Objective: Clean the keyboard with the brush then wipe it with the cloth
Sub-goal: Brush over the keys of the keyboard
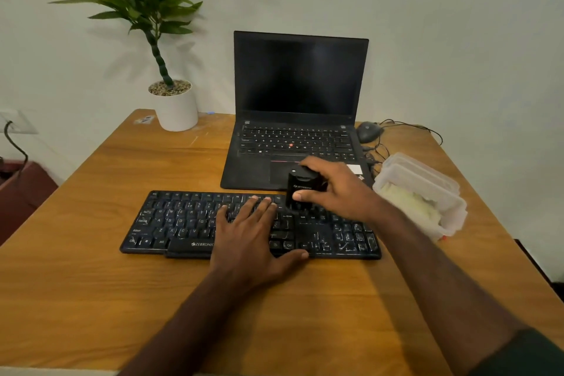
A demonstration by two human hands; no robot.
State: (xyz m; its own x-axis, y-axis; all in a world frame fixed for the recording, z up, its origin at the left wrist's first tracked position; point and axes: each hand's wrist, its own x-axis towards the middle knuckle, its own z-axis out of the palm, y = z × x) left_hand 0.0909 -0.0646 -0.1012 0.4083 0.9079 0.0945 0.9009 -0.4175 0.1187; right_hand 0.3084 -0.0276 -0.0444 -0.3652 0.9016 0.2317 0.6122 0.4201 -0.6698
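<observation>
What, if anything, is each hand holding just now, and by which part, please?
The right hand grips the black brush round its upper body. The left hand holds nothing, resting flat on the keyboard.

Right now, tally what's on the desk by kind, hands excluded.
Keyboard: 1
Brush: 1
Laptop: 1
Mouse: 1
Plant: 1
Tub, holding something pale, possibly the cloth: 1
Total: 6

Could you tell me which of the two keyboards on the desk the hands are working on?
The separate black keyboard nearest the camera: the left hand rests flat on it and the right hand holds the brush there. The laptop behind is untouched.
</observation>
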